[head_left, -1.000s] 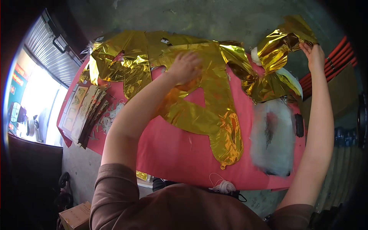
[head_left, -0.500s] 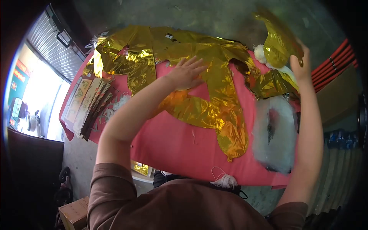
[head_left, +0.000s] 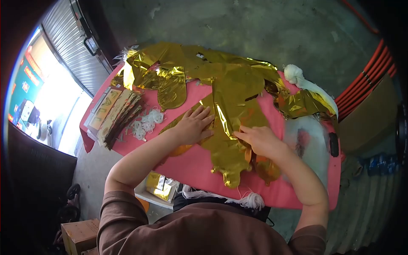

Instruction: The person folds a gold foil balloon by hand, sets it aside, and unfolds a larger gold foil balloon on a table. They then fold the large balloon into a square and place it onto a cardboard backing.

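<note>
Flat, uninflated gold foil balloons (head_left: 231, 100) lie overlapped across a table with a pink cover (head_left: 193, 163). My left hand (head_left: 193, 126) rests palm down on the foil at its left side, fingers stretched out and somewhat apart. My right hand (head_left: 261, 140) is at the right part of the uppermost foil balloon (head_left: 225, 153), its fingers drawn together on a crease in the foil. That balloon's knobbed lower end points toward me. Part of another balloon (head_left: 267, 170) shows orange beneath my right forearm.
At the left are a stack of printed cardboard pieces (head_left: 119, 112) and a tangle of white string (head_left: 146, 123). A clear plastic bag (head_left: 308, 144) lies at the right. White string bundles (head_left: 253, 200) hang at the near edge. A cardboard box (head_left: 80, 233) stands on the floor.
My right hand has brought a foil balloon from the upper right down onto the pile before me. My left hand has moved lower, toward me.
</note>
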`<state>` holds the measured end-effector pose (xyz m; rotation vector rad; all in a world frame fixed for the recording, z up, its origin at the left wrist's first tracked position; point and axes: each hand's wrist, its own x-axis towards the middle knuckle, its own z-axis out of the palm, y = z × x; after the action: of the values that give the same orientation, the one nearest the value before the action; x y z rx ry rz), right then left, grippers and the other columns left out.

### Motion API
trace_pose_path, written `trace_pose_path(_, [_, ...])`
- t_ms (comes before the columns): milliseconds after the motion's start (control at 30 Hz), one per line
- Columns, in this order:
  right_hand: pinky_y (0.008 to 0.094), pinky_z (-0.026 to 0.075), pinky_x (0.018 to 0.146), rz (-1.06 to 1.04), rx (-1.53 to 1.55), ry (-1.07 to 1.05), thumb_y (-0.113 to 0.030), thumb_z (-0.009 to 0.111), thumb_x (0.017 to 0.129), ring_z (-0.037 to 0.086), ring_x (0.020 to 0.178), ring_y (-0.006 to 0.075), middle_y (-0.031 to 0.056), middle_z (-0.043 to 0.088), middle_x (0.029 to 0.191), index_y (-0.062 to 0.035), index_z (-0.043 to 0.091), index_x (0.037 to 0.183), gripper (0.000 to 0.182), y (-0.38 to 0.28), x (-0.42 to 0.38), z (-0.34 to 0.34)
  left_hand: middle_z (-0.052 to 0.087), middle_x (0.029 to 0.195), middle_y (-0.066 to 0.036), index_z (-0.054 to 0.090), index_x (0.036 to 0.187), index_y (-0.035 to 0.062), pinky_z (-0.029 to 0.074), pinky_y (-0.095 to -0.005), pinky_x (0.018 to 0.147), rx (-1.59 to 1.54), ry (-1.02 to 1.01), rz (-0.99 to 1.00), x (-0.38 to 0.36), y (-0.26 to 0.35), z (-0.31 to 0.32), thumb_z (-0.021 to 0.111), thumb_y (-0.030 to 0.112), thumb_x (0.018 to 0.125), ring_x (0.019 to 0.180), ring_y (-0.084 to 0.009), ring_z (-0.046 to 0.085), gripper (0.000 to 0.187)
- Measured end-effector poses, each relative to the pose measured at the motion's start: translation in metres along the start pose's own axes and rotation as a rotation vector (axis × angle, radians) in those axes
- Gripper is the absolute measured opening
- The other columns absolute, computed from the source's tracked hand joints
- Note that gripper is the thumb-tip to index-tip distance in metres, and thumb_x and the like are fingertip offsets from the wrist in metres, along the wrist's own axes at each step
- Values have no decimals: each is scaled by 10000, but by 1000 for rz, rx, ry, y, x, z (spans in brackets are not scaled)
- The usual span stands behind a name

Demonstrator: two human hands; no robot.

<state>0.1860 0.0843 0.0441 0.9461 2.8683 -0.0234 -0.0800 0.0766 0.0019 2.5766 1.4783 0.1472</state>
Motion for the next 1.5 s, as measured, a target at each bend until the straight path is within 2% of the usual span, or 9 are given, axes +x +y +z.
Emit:
trace_pose_path(100, [432, 482, 772, -46, 158, -127, -47, 522, 738, 599, 931, 322, 68, 548, 1213, -151, 559, 1182, 458, -7, -8, -13, 290, 1434, -183, 384, 1340, 81, 227, -504, 1062, 35, 61, -1, -9, 4, 3, 478, 435, 888, 1340, -357, 238, 581])
trace_pose_path(200, [417, 490, 773, -69, 253, 20, -91, 568, 736, 596, 927, 306, 66, 578, 1125, -129, 545, 1164, 430, 2, 9, -6, 303, 1430, -174, 390, 1347, 106, 222, -503, 1062, 55, 141, 5, -11, 1, 16, 450, 478, 890, 1330, -352, 263, 592])
trace_pose_path(300, [435, 427, 917, 46, 331, 300, -174, 560, 800, 505, 1129, 302, 117, 488, 1287, -126, 504, 1240, 446, -17, 34, -1, 310, 1427, -173, 396, 1343, 110, 227, -499, 1060, 75, 148, -14, -12, 7, 16, 444, 479, 891, 1328, -351, 267, 586])
trace_pose_path(367, [451, 261, 1064, 131, 267, 411, -302, 508, 884, 306, 1315, 297, 143, 357, 1406, -131, 444, 1322, 474, -22, 53, 31, 313, 1425, -174, 396, 1344, 112, 229, -499, 1059, 64, 143, -22, -11, 11, 13, 450, 477, 890, 1328, -353, 266, 585])
trace_pose_path(400, [480, 143, 1099, 154, 424, 290, -409, 460, 901, 200, 1363, 311, 175, 237, 1461, -119, 333, 1392, 584, -22, 57, 41, 315, 1423, -175, 395, 1345, 115, 230, -498, 1059, 49, 130, -29, -12, 12, 12, 455, 475, 888, 1329, -354, 264, 585])
trace_pose_path(500, [470, 126, 1104, 327, 214, 240, -467, 425, 901, 182, 1370, 307, 174, 215, 1470, -125, 271, 1419, 639, -22, 56, 61, 307, 1426, -177, 378, 1354, 103, 226, -500, 1061, -69, 192, -6, -22, 7, 5, 485, 439, 886, 1329, -352, 265, 586])
trace_pose_path(700, [485, 87, 1105, 436, 222, 105, -511, 411, 893, 139, 1381, 312, 171, 171, 1486, -135, 231, 1433, 682, -19, 53, 48, 300, 1435, -155, 338, 1385, 127, 191, -508, 1075, -25, 164, 8, -37, -8, 13, 502, 427, 881, 1348, -339, 228, 609])
trace_pose_path(1033, [512, 81, 1098, 358, 217, 173, -540, 411, 883, 133, 1382, 318, 171, 155, 1489, -130, 215, 1436, 715, -52, 62, 52, 335, 1417, -155, 389, 1357, 126, 212, -497, 1068, -212, 223, 53, -36, -25, 7, 515, 433, 869, 1332, -329, 268, 590])
trace_pose_path(1500, [565, 88, 1076, 362, 155, 194, -517, 402, 889, 150, 1371, 355, 221, 179, 1466, -77, 214, 1427, 720, -69, 73, 51, 276, 1457, -120, 353, 1385, 162, 160, -500, 1085, -83, 153, 11, -41, -25, 9, 535, 362, 869, 1366, -311, 194, 582])
